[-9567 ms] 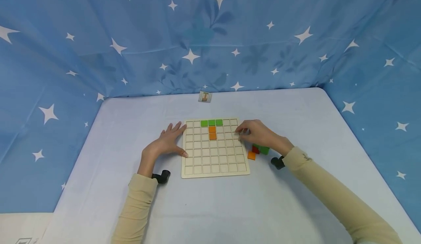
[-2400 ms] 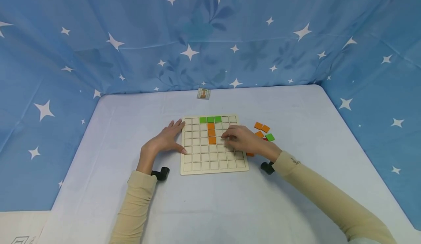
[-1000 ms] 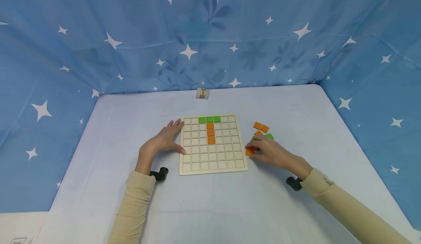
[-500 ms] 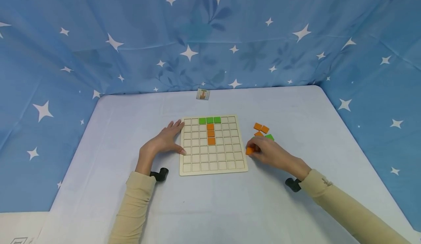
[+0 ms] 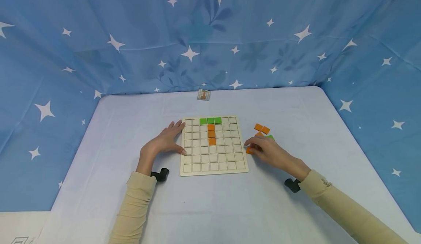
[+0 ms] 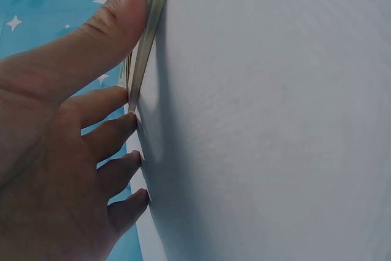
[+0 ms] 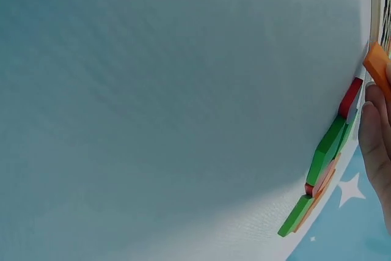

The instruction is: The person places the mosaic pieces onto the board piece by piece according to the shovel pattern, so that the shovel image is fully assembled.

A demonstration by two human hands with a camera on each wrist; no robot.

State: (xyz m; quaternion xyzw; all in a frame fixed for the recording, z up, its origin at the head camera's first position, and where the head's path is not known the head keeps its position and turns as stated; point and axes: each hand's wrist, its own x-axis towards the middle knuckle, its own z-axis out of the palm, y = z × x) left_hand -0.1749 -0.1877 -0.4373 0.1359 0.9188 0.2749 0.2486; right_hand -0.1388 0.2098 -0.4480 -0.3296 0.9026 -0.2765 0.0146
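A pale gridded board (image 5: 213, 167) lies on the white table. Three green tiles (image 5: 210, 120) line its top row; below the middle one runs a column of three orange tiles (image 5: 211, 134). My left hand (image 5: 164, 141) rests at the board's left edge with fingers spread, thumb on the rim; the left wrist view shows fingertips along the board's edge (image 6: 149, 38). Just right of the board, my right hand (image 5: 271, 151) pinches an orange tile (image 5: 249, 150). In the right wrist view this orange tile (image 7: 377, 65) is tilted, close to the board; part of the hand is cut off.
Loose orange tiles (image 5: 258, 127) and a green tile (image 5: 270, 137) lie beyond the right hand. The right wrist view also shows a red tile (image 7: 350, 98) and thick green pieces (image 7: 325, 151) there. A small patterned card (image 5: 203, 94) lies near the table's back edge.
The orange column has grown from two tiles to three. My right hand has left the board for the loose tiles and taken an orange one; lately its fingers shift slightly. The left hand stays put.
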